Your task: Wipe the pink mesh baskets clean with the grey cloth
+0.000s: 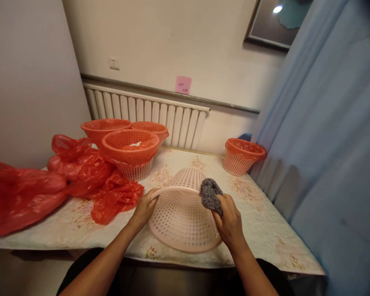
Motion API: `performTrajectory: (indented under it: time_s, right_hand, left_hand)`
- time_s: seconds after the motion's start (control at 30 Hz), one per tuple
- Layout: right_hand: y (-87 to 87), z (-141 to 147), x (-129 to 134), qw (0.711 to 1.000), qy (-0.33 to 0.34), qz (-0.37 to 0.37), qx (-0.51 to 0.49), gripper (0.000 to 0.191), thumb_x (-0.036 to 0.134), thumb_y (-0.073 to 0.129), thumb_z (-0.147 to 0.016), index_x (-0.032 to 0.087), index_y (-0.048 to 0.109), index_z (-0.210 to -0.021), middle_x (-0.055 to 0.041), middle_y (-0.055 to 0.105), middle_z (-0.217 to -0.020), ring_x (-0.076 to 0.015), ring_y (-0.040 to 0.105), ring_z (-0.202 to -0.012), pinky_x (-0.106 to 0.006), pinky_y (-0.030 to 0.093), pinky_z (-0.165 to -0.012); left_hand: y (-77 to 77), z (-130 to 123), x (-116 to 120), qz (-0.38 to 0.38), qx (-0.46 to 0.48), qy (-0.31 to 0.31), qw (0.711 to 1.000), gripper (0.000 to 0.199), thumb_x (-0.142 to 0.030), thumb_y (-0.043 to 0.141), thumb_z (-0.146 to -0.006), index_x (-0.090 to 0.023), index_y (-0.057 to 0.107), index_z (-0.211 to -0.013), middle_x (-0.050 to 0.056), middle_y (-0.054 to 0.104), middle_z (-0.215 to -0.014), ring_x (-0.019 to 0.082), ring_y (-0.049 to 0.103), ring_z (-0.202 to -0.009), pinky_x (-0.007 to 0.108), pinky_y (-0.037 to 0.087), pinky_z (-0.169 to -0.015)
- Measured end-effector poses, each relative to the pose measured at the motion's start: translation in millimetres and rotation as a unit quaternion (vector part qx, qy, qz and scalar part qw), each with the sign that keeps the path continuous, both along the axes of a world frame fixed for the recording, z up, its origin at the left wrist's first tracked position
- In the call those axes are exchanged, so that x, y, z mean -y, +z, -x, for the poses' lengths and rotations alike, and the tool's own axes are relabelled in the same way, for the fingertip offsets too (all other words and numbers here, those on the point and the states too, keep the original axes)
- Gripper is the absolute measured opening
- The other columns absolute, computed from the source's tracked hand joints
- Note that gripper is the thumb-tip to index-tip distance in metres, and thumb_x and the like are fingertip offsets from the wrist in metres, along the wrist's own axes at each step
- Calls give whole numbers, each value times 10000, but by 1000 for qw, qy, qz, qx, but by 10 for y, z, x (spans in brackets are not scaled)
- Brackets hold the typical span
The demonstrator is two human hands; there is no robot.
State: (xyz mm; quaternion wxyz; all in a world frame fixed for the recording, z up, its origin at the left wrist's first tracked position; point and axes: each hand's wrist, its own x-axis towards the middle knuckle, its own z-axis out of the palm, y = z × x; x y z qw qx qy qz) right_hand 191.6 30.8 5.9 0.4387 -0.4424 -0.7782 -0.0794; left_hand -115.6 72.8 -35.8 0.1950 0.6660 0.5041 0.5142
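A pale pink perforated plastic basket lies tipped on its side in front of me, its open mouth facing me. On the left of its rim, my left hand is closed with the fingers wrapped over the edge. My right hand grips a dark grey fuzzy cloth and presses it against the right part of the rim. Part of the cloth is hidden inside that hand.
Several baskets lined with red bags stand at the back left, the nearest one in front. Crumpled red plastic bags spread over the left side. Another lined basket sits back right by the blue curtain. A floral cloth covers the table.
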Motion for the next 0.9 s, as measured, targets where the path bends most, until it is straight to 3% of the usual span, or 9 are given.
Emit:
performTrajectory:
  time_s: [0.27, 0.37, 0.47, 0.63, 0.73, 0.8, 0.9]
  right_hand:
    - [-1039, -2, 211, 968, -115, -18, -224, 253, 249, 490, -863, 175, 519, -1103, -83, 544, -979, -238, 538, -940, -380, 448, -816]
    - [-1225, 81, 275, 960, -122, 18, -252, 222, 278, 498, -866, 177, 529, -1061, -77, 558, -953, -238, 544, -924, -368, 447, -791]
    - [-1091, 107, 247, 969, -97, 28, -226, 202, 268, 486, -868, 185, 536, -1045, -74, 552, -936, -238, 539, -903, -377, 452, -785]
    - [-376, -12, 39, 988, -76, -62, -119, 320, 180, 461, -856, 182, 498, -1174, -99, 525, -1005, -252, 521, -967, -412, 468, -820]
    - [3, -60, -52, 997, -36, -63, -2, 407, 144, 471, -828, 189, 473, -1232, -117, 512, -1089, -267, 503, -1034, -427, 470, -860]
    - [144, -66, -80, 997, -15, -51, 50, 421, 136, 481, -815, 190, 477, -1232, -117, 513, -1094, -266, 506, -1017, -420, 478, -849]
    - [171, -88, -90, 998, -3, -34, 57, 432, 124, 482, -807, 183, 472, -1235, -117, 513, -1096, -261, 510, -1009, -412, 480, -849]
  left_hand:
    - [-148, 103, -47, 36, 47, 23, 998, 305, -277, 502, -812, -193, 677, -1047, 48, 729, -1026, 233, 653, -974, 369, 500, -894]
    - [-195, 171, -48, 58, 69, 35, 995, 333, -316, 498, -812, -168, 672, -1054, 63, 733, -1022, 245, 659, -970, 380, 507, -884]
    - [-268, 228, -3, 85, 86, 46, 992, 369, -359, 492, -820, -144, 667, -1064, 81, 741, -1022, 261, 673, -950, 394, 526, -846]
    - [-320, 149, 125, 116, 86, 34, 989, 385, -396, 557, -791, -104, 679, -1009, 98, 755, -919, 274, 693, -836, 395, 548, -755]
    - [-260, 29, 131, 101, 80, 31, 991, 348, -380, 545, -804, -131, 675, -1010, 79, 744, -934, 258, 677, -854, 380, 531, -776]
    - [-212, -37, 100, 85, 74, 30, 993, 310, -349, 525, -815, -155, 677, -1003, 67, 734, -951, 248, 661, -889, 373, 510, -818]
    - [-183, -87, 50, 71, 67, 27, 995, 290, -310, 495, -820, -172, 681, -994, 61, 728, -950, 241, 651, -902, 367, 493, -841]
